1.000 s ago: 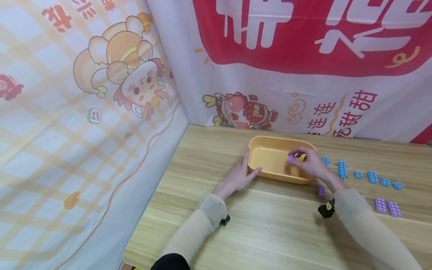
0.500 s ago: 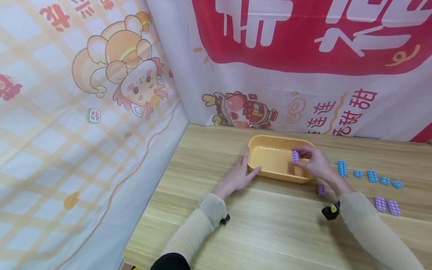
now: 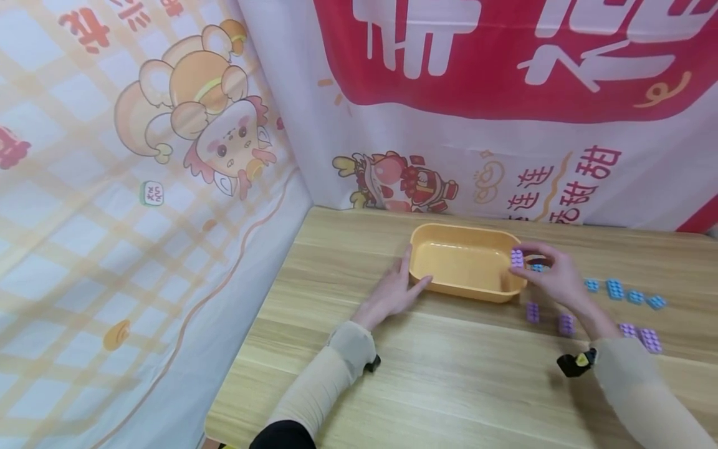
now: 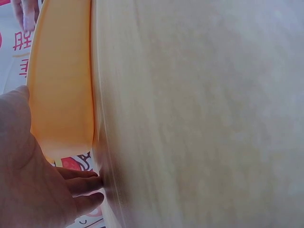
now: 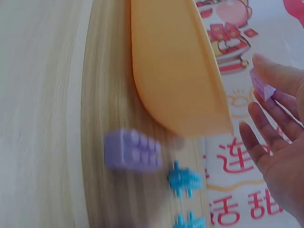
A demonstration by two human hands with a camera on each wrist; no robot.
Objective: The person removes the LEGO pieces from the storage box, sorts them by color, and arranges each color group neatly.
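A yellow-orange plastic box [image 3: 465, 291] stands on the wooden table. My left hand [image 3: 392, 290] rests at its left end, thumb by the near wall and fingers straight; the left wrist view puts the thumb at the rim of the box [image 4: 61, 85]. Between thumb and fingers my right hand [image 3: 561, 280] pinches a purple toy building brick [image 3: 516, 258], held up at the box's right rim with its studs showing. In the right wrist view the pinched brick [image 5: 261, 88] is beyond the rim, and the other fingers are spread loosely.
Loose purple bricks [image 3: 566, 325] lie on the table right of and in front of the box. Several blue bricks [image 3: 614, 289] form a row behind them, partly hidden by the right hand. A printed cloth [image 3: 493, 112] hangs behind the table.
My right hand has moved right, from over the inside of the box to its right rim, bringing the purple brick along, studs turned into sight. My left hand has stayed at the left end.
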